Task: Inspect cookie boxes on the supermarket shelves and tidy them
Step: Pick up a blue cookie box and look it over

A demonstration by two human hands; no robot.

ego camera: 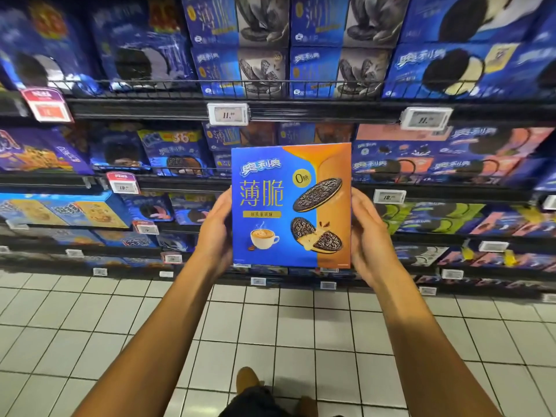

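Now cookie box [290,206] upright, face toward me, long axis vertical; left hand [215,233] and right hand [368,236] clasp opposite side edges, shelves [301,108] straight ahead.

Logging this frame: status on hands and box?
Left hand and right hand grip the box by its sides. Box upright, front facing camera, off the shelves. Nothing in the way.

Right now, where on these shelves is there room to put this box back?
No open slot shows. Cookie boxes fill every shelf edge to edge. The held box hides the shelf behind it, so a gap there can't be ruled out.
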